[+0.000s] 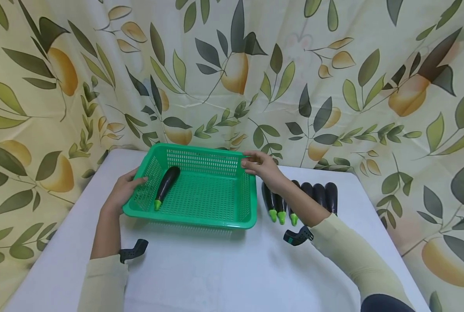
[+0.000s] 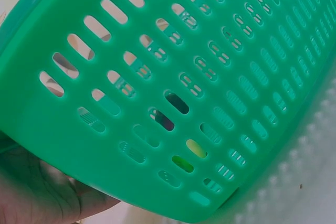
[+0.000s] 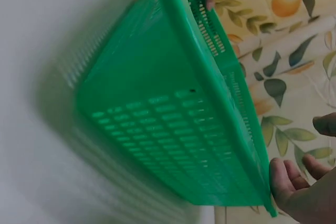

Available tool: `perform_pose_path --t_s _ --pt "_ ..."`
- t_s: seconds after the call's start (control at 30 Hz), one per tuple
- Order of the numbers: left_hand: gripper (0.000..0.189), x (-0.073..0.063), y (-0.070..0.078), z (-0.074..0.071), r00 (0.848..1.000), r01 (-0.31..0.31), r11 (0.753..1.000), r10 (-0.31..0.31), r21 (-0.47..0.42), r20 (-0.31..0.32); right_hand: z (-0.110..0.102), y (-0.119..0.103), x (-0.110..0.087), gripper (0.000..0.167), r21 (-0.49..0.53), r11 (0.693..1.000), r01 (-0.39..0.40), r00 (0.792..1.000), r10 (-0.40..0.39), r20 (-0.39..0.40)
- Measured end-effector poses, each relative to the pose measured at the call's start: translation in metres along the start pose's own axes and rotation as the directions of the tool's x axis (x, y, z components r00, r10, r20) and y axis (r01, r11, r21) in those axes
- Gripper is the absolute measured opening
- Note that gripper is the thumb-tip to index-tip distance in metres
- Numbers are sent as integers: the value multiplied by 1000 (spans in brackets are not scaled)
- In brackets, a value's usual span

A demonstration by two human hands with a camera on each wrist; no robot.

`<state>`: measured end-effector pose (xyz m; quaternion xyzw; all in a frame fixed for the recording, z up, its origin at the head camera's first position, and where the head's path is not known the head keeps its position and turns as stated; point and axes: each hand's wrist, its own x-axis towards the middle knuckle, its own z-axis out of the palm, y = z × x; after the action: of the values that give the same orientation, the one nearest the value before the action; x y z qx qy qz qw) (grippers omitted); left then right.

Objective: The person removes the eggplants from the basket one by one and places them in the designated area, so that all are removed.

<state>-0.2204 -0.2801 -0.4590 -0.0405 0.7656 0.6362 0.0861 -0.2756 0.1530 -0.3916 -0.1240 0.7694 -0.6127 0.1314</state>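
A green plastic basket [image 1: 200, 197] with slotted walls is between my two hands over the white table. Inside, toward its left end, lies one dark eggplant [image 1: 167, 185] with a green stem end; slots in the left wrist view show bits of it. My left hand [image 1: 121, 190] grips the left rim, thumb over the top and the other fingers hidden beneath. At the back right corner is my right hand [image 1: 265, 170]; in the right wrist view its fingertips [image 3: 281, 179] are right at the rim, with the thumb held away from it.
Several more eggplants [image 1: 331, 197] lie in a row on the white table [image 1: 216, 273], right of the basket, partly covered by my right forearm. A curtain [image 1: 232, 86] printed with fruit and leaves hangs behind the table and along its sides.
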Motion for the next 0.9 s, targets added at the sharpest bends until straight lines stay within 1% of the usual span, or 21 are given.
perform_pose_path --t_s 0.13,0.3,0.4,0.5,0.67,0.77,0.9 --pt "66 0 2 0 1000 1 1000 -1 7 0 8 -4 8 55 1 999 -33 999 33 33" --pt "66 -1 2 1 1000 7 1000 -7 24 -5 19 -7 18 55 -40 997 -70 996 71 46" --pt "66 -2 1 1 1000 7 999 -7 35 -7 27 -12 24 54 -56 993 -104 992 108 67" --pt "65 -3 -1 0 1000 3 999 -3 45 -9 34 -18 31 53 -53 987 -152 983 157 94" --pt "66 -3 -1 0 1000 -2 999 2 42 -11 41 -24 47 53 -19 970 -243 959 243 146" --pt "66 -3 1 1 1000 -1 999 1 34 -8 42 -23 57 51 -14 962 -271 948 270 168" --pt "66 -2 2 1 1000 0 999 0 33 -4 45 -22 67 47 -25 960 -280 945 280 170"
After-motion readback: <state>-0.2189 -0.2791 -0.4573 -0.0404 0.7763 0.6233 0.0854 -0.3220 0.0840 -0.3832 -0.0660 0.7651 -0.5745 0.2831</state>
